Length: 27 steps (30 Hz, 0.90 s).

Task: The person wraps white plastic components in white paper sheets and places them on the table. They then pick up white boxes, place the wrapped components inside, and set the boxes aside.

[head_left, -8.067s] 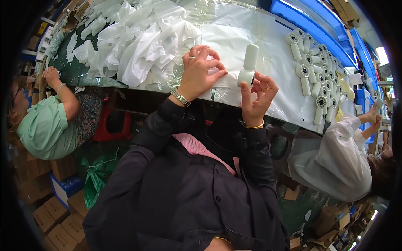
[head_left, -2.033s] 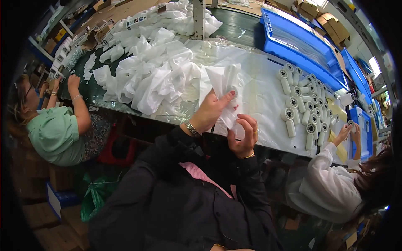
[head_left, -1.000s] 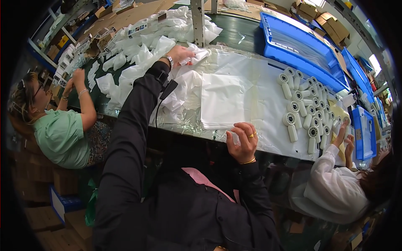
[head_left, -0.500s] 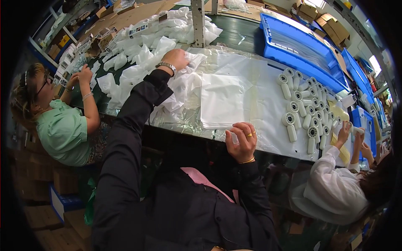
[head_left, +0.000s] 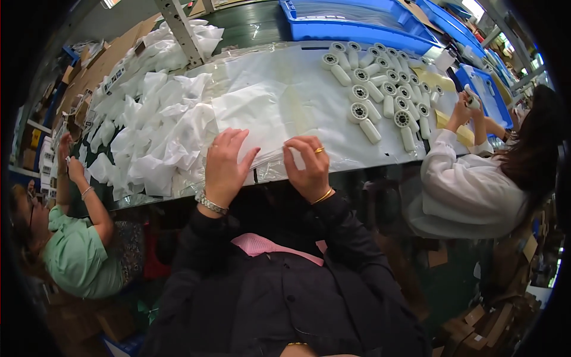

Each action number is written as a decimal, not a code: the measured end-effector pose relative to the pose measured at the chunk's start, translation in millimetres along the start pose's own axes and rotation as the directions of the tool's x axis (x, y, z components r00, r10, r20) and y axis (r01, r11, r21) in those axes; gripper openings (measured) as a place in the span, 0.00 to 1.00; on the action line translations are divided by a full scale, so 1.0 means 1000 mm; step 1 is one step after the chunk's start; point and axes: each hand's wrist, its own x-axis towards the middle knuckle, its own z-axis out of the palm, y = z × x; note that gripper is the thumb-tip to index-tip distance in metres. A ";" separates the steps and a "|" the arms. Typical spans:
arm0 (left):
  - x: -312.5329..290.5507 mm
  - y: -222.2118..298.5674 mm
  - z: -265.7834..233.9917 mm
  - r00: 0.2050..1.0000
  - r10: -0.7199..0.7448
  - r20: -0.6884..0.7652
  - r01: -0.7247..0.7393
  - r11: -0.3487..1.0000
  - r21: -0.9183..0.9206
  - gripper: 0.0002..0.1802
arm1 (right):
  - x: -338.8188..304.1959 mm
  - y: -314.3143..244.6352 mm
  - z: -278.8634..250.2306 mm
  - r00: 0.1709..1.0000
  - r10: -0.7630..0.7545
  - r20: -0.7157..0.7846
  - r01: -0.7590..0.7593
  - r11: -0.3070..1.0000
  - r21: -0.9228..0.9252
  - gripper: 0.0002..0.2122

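A stack of flat white plastic bags (head_left: 248, 113) lies on the table in front of me. My left hand (head_left: 226, 169) rests at its near left side, thumb apart from the outstretched fingers, with nothing visible in it. At the near right corner of the stack is my right hand (head_left: 309, 168), fingers curled and the tips of thumb and forefinger pinching the corner of a bag. To the left spreads a heap of white wrapped bundles (head_left: 160, 131); what is inside them is mostly hidden.
Several white handheld fans (head_left: 360, 111) lie in rows on the right. Behind them stands a blue tray (head_left: 357, 33). A metal post (head_left: 180, 33) rises at the back left. A person in green (head_left: 77, 250) works on the left, another in white (head_left: 467, 184) on the right.
My left hand has come back from the heap of wrapped bundles to the near edge of the bag stack. My right hand stays at the stack's corner. The view has turned to the right.
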 end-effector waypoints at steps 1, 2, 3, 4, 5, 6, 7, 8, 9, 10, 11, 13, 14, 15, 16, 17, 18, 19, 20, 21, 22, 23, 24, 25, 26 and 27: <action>-0.007 -0.001 0.009 1.000 -0.014 -0.023 0.014 1.000 0.011 0.23 | 0.000 0.001 -0.005 1.000 0.002 0.005 -0.002 1.000 -0.002 0.10; -0.014 -0.003 0.017 0.998 -0.029 -0.049 0.030 0.999 0.024 0.23 | 0.001 0.004 -0.013 0.990 0.143 0.007 -0.142 0.984 -0.110 0.10; -0.021 -0.005 0.022 0.996 -0.051 -0.075 0.054 0.998 0.040 0.23 | 0.002 0.006 -0.021 0.960 0.280 0.000 -0.274 0.938 -0.211 0.11; -0.024 -0.007 0.026 0.995 -0.065 -0.078 0.068 0.997 0.042 0.23 | 0.006 0.010 -0.028 0.922 0.386 -0.038 -0.384 0.897 -0.217 0.13; -0.024 -0.010 0.029 0.997 -0.034 -0.068 0.036 0.999 0.028 0.23 | 0.011 0.015 -0.036 0.872 0.484 -0.074 -0.488 0.846 -0.217 0.15; -0.022 -0.014 0.031 0.998 -0.005 -0.062 0.006 1.000 0.019 0.23 | 0.014 0.026 -0.042 0.835 0.540 -0.109 -0.550 0.804 -0.226 0.18; -0.022 -0.018 0.032 0.998 0.021 -0.058 -0.020 1.000 0.012 0.23 | 0.016 0.037 -0.048 0.794 0.591 -0.141 -0.607 0.760 -0.230 0.21; -0.023 -0.019 0.034 0.998 0.000 -0.069 0.002 1.000 0.026 0.23 | 0.017 0.048 -0.056 0.773 0.618 -0.141 -0.628 0.718 -0.299 0.23; -0.025 -0.019 0.035 0.998 0.018 -0.059 -0.018 1.000 0.003 0.23 | 0.020 0.058 -0.061 0.754 0.642 -0.136 -0.641 0.677 -0.361 0.26; -0.023 -0.020 0.034 0.998 0.034 -0.055 -0.035 0.999 -0.013 0.23 | 0.021 0.067 -0.065 0.748 0.652 -0.126 -0.635 0.648 -0.420 0.28; -0.023 -0.020 0.033 0.997 0.050 -0.053 -0.052 0.998 -0.027 0.23 | 0.021 0.072 -0.069 0.743 0.659 -0.116 -0.624 0.620 -0.476 0.30; -0.025 -0.016 0.035 0.997 0.036 -0.067 -0.036 0.999 0.006 0.23 | 0.022 0.075 -0.071 0.753 0.643 -0.142 -0.593 0.569 -0.569 0.32; -0.026 -0.015 0.035 0.997 0.049 -0.060 -0.048 0.999 0.011 0.23 | 0.023 0.074 -0.068 0.766 0.634 -0.108 -0.576 0.601 -0.554 0.32; -0.028 -0.015 0.035 0.996 0.027 -0.079 -0.024 0.999 0.032 0.23 | 0.026 0.071 -0.069 0.745 0.652 -0.139 -0.586 0.541 -0.603 0.32; -0.029 -0.015 0.034 0.997 0.019 -0.080 -0.018 1.000 0.012 0.23 | 0.028 0.068 -0.068 0.726 0.666 -0.173 -0.592 0.477 -0.649 0.31; -0.030 -0.015 0.033 0.997 0.014 -0.080 -0.015 1.000 -0.010 0.24 | 0.030 0.066 -0.065 0.737 0.660 -0.148 -0.578 0.502 -0.643 0.31; -0.031 -0.014 0.033 0.997 0.015 -0.076 -0.018 0.999 -0.037 0.24 | 0.031 0.064 -0.065 0.743 0.653 -0.148 -0.560 0.484 -0.673 0.30; -0.030 -0.014 0.032 0.996 0.003 -0.089 -0.006 1.000 -0.028 0.24 | 0.032 0.063 -0.064 0.748 0.646 -0.150 -0.541 0.463 -0.702 0.30; -0.031 -0.015 0.032 0.996 0.006 -0.086 -0.008 1.000 -0.025 0.24 | 0.031 0.062 -0.064 0.752 0.640 -0.156 -0.524 0.436 -0.732 0.29; -0.031 -0.015 0.032 0.997 0.010 -0.082 -0.012 1.000 -0.024 0.24 | 0.028 0.063 -0.064 0.757 0.637 -0.146 -0.517 0.447 -0.730 0.29; -0.032 -0.015 0.032 0.997 0.014 -0.077 -0.016 1.000 -0.023 0.24 | 0.021 0.067 -0.062 0.802 0.587 -0.110 -0.479 0.522 -0.706 0.28; -0.031 -0.016 0.032 0.997 0.010 -0.081 -0.011 1.000 -0.021 0.24 | 0.018 0.066 -0.060 0.841 0.534 -0.080 -0.439 0.590 -0.678 0.27; -0.031 -0.016 0.032 0.997 0.012 -0.081 -0.014 1.000 -0.021 0.24 | 0.017 0.065 -0.059 0.877 0.478 -0.054 -0.395 0.652 -0.647 0.26; -0.031 -0.016 0.032 0.997 0.014 -0.079 -0.016 1.000 -0.021 0.24 | 0.017 0.064 -0.058 0.879 0.475 -0.049 -0.391 0.656 -0.646 0.26; -0.032 -0.016 0.032 0.997 0.016 -0.078 -0.018 1.000 -0.021 0.24 | 0.015 0.063 -0.056 0.866 0.498 -0.046 -0.412 0.658 -0.631 0.26; -0.031 -0.015 0.032 0.997 0.012 -0.081 -0.013 1.000 -0.020 0.24 | 0.013 0.061 -0.054 0.853 0.520 -0.043 -0.433 0.659 -0.616 0.25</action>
